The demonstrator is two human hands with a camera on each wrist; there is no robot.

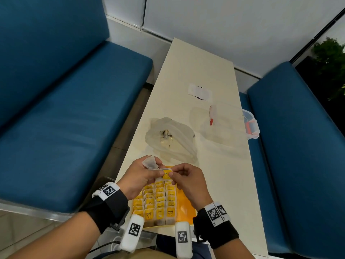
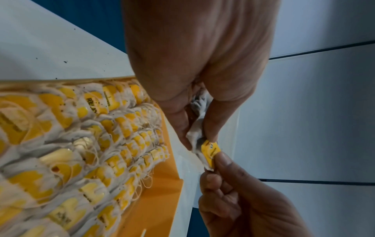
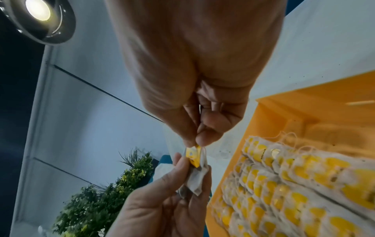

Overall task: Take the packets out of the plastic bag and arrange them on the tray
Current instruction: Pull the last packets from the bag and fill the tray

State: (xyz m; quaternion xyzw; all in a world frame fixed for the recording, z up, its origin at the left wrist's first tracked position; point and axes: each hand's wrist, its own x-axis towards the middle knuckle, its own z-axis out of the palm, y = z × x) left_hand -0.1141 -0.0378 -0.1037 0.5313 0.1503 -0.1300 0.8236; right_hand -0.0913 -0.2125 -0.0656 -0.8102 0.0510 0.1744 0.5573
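An orange tray (image 1: 184,204) near the table's front edge holds several rows of white tea packets (image 1: 159,200) with yellow tags. Above its far end both hands hold packets. My left hand (image 1: 141,174) grips white tea packets (image 1: 149,162) between fingers and thumb. My right hand (image 1: 186,177) pinches the yellow tag (image 1: 167,173) of a packet that the left also holds. In the left wrist view the tag (image 2: 211,150) sits between both hands' fingertips; the right wrist view shows the tag (image 3: 192,154) likewise. A crumpled clear plastic bag (image 1: 171,139) lies beyond the hands.
A clear lidded box (image 1: 248,116) with orange clips and a red-capped pen (image 1: 211,115) stand at the right edge of the cream table (image 1: 224,174). White paper (image 1: 199,90) lies further back. Blue benches (image 1: 74,109) flank the table.
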